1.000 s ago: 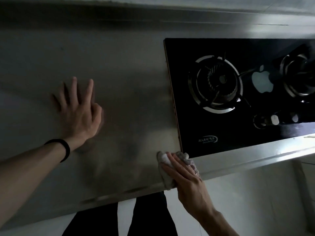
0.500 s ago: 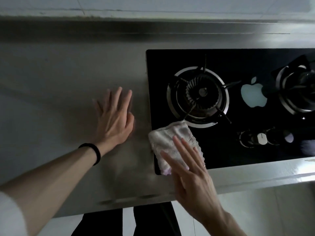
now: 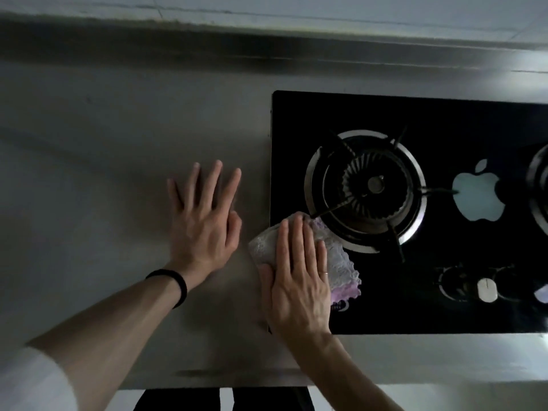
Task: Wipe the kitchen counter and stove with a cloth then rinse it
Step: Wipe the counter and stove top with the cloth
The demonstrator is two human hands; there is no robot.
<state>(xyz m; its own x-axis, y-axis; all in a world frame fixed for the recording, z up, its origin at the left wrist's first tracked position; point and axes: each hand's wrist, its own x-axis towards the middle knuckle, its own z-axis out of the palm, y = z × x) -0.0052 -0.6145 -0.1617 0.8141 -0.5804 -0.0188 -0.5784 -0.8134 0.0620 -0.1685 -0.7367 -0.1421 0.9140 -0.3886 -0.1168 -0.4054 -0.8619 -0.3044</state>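
Left hand (image 3: 204,223) is lying flat, palm down, fingers spread; right hand (image 3: 296,280) is pressing palm down, fingers extended together, forearms both reaching forward.

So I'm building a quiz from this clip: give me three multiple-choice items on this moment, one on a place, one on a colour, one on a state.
1. Where does the cloth lie?
A. the stove's front left corner
B. the wall
C. the floor

2. What colour is the wristband?
A. white
B. black
C. red

3. How is the left hand?
A. fisted
B. gripping the cloth
C. flat on the counter

Answers: A, it overlaps the stove's left edge under the right hand; B, it looks dark; C, fingers spread, nothing held.
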